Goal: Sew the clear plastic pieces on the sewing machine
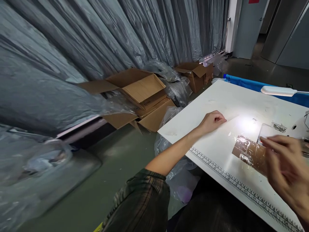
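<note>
Grey plastic curtains are hanging behind a white worktop [217, 96], with three open boxes [140, 87] sitting on the floor beyond the left grip [212, 121], which is resting loosely clenched on the surface, grasping nothing visible. One brown sheet [251, 151] is lying flat under glossy film, partly beneath the blurred right grip [287, 170]; I cannot tell whether that one is pinching anything. The sheet is looking thin, light, floppy and slippery, so it is probably best pinched at an edge or corner.

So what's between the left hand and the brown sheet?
Head view: only bare white table, under bright glare, between the left hand and the brown sheet; maybe clear film at the sheet's edge.
</note>
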A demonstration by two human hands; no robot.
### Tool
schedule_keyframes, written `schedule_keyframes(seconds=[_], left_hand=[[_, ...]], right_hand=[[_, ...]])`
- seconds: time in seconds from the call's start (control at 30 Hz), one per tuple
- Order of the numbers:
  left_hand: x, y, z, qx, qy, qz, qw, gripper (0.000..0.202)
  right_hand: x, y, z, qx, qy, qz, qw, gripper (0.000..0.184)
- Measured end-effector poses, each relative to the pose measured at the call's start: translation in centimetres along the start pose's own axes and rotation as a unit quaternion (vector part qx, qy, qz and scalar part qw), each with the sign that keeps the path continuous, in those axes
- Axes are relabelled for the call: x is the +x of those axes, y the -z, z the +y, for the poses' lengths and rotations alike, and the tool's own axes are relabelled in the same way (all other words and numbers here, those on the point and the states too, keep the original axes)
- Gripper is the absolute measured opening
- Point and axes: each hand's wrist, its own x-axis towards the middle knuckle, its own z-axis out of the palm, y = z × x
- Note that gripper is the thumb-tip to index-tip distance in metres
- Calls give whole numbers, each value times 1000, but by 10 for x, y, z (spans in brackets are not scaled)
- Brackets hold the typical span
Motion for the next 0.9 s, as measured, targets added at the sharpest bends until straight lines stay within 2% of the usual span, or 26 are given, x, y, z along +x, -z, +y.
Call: schedule_keyframes(seconds=[0.03,0.1,0.17,0.23,0.33,0.43,0.53,0.6,0.67,0.7,0.77,0.83,0.9], left_hand=[[0,1,0,-9,5,0,1000,14],[-2,1,-1,-27,22,-4,999,14],[-2,-1,-1,-46,39,-4,998,14],[-1,-4,-2,-87,62,2,994,15],[6,1,-2,-210,107,39,971,18],[18,31,-3,-316,109,158,929,17],[21,81,-3,-344,70,288,891,18],[15,113,1,-358,36,353,864,18],[3,134,10,-374,8,387,843,17],[-5,138,17,-379,0,390,839,17],[-24,133,31,-380,4,360,852,15],[-43,114,47,-377,43,271,885,14],[-62,86,62,-378,101,139,910,19]], right_hand=[[4,-16,9,0,12,-24,1000,30],[10,-49,27,-23,-22,-90,995,39],[11,-77,43,-34,-15,-141,989,46],[9,-97,53,-59,0,-202,978,47],[5,-110,59,-110,17,-260,959,44],[2,-112,59,-134,21,-261,956,43],[0,-113,59,-136,26,-248,959,43],[-1,-115,60,-134,28,-242,961,43],[-2,-116,63,-126,27,-241,962,43],[-3,-117,64,-119,24,-241,963,43],[-3,-117,67,-92,20,-228,969,45],[-3,-112,67,-47,11,-201,978,59],[-3,-103,62,18,-18,-197,980,87]])
